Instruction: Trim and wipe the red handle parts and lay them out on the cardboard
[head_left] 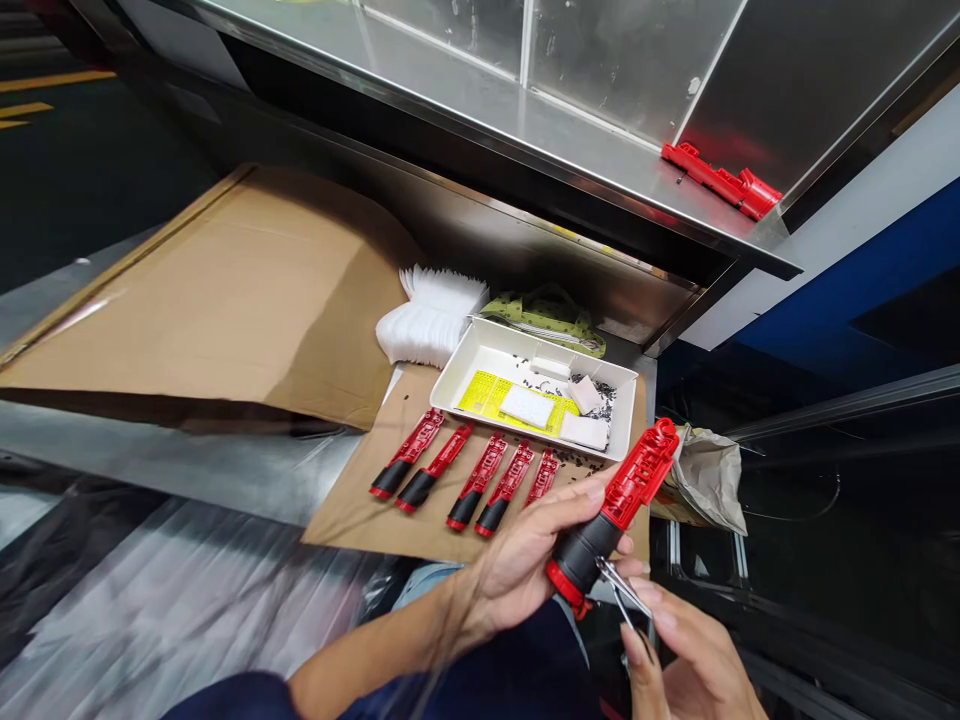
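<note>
"Left to right, what's there?"
"Five red-and-black housings (pixel 474 482) on a cardboard sheet (pixel 352 500); then the left hand (pixel 517 560), gripping another housing (pixel 615 508); long axis slanting up rightward."
"And the right hand (pixel 697 650)?"
"Nearer the housing's lower, black end; pinching metal tweezers (pixel 624 585), tips at its side."

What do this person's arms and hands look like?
Both the left hand and the right hand are bare, without gloves. The left forearm is bare too, below a dark blue sleeve. The right forearm is out of view.
</note>
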